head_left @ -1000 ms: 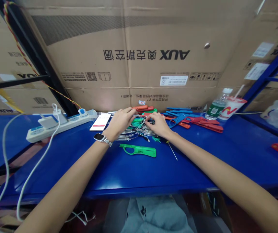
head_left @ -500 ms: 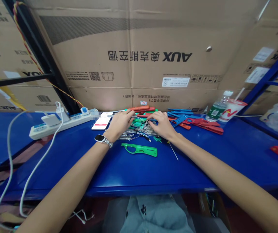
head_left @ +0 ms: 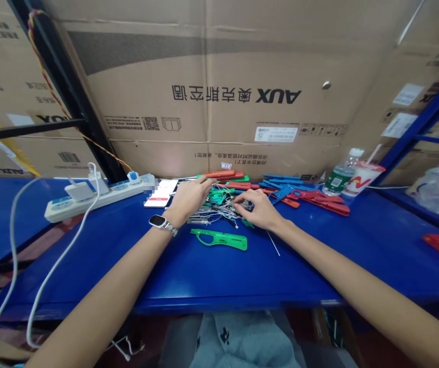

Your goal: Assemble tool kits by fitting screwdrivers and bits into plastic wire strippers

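Observation:
A pile of small metal parts and wires (head_left: 225,210) lies on the blue table, with green pieces among them. My left hand (head_left: 192,197) rests at the pile's left side, its fingers reaching over it; whatever they hold is hidden. At the right side my right hand (head_left: 260,207) has its thumb and index finger curled toward each other over the pile, and what is between them is too small to name. Nearer the front lies a green lighter-shaped shell (head_left: 219,239). A thin screwdriver (head_left: 273,244) lies below my right hand.
A phone (head_left: 161,193) and a white power strip (head_left: 100,197) are on the left. Blue shells (head_left: 284,181), red shells (head_left: 325,201), a bottle (head_left: 337,176) and a cup (head_left: 362,179) stand or lie to the right. A large cardboard box (head_left: 219,61) rises behind.
My right hand has moved slightly down toward the front, over the pile. The long thin piece that ran between my hands is no longer seen there. My left hand has barely moved.

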Action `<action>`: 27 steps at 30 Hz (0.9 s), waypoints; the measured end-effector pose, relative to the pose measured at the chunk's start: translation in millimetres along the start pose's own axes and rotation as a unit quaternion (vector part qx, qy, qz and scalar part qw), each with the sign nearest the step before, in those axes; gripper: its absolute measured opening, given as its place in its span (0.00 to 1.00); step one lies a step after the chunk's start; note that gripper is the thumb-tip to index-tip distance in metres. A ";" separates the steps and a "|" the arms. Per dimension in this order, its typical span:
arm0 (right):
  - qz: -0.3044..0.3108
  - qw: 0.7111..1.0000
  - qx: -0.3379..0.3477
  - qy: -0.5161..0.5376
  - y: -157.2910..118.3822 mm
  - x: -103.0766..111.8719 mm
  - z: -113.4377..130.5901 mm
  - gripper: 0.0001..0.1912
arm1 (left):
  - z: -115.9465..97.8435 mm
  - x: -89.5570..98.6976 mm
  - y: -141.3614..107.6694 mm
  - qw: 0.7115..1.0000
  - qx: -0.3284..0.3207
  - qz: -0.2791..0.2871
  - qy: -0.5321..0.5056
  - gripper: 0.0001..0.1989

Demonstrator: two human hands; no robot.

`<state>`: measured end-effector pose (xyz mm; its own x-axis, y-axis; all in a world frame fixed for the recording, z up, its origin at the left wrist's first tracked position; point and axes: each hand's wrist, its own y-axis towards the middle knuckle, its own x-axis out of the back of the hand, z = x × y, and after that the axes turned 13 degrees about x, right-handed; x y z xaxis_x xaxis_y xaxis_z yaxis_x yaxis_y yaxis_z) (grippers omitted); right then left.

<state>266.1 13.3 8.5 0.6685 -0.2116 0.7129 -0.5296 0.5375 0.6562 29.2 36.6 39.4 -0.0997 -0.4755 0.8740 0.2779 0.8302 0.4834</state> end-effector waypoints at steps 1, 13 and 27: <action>-0.005 1.000 -0.009 -0.014 -0.5 -0.3 -1.0 0.05 | -1.2 1.5 -0.3 1.000 0.000 -0.003 0.002 0.19; 0.075 0.992 -0.081 -0.055 20.4 -9.9 -13.8 0.06 | -7.6 3.5 2.5 0.996 -0.005 -0.045 -0.079 0.17; 0.020 0.991 -0.061 0.121 25.4 -7.5 -16.9 0.19 | 10.2 -7.3 -1.3 0.990 0.002 -0.056 -0.127 0.16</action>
<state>256.5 42.3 15.6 0.7619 0.0063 0.6477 -0.5010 0.6395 0.5831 19.8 42.0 32.8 -0.3674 -0.4763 0.7988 0.2474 0.7779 0.5776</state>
